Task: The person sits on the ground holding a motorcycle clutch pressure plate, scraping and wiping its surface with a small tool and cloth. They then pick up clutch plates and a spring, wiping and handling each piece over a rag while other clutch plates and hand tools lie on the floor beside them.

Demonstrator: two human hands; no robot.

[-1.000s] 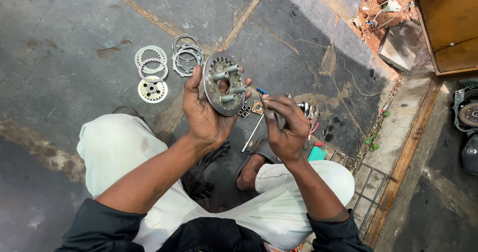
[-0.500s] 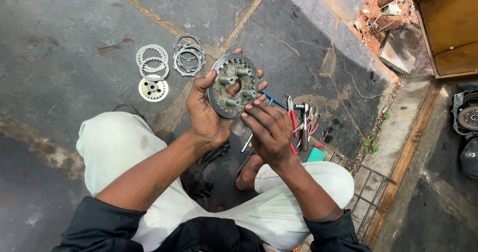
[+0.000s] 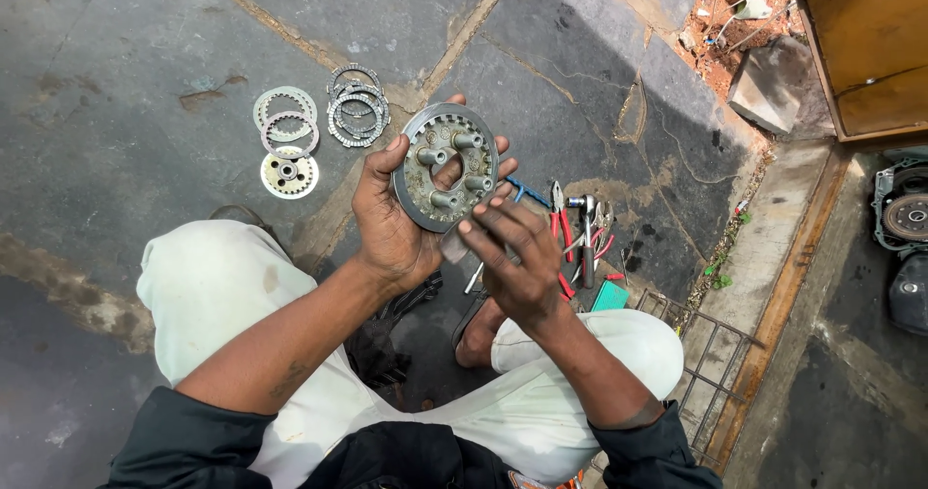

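Head view: round grey metal clutch plate with raised posts (image 3: 448, 167) at frame centre, tilted up, clenched at its rim in left hand (image 3: 391, 223). Right hand (image 3: 515, 262), since a second ago, risen from tools to plate's lower edge; fingertips touching, grasping nothing visible.

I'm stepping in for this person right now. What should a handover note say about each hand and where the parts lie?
Left hand holds the round metal clutch plate with posts upright, posts facing the camera. Right hand touches its lower edge; whether it holds anything is hidden. Toothed rings, two more rings and a small hub disc lie on the stone floor to the left. Pliers and hand tools lie to the right. Those rings are not on the plate.
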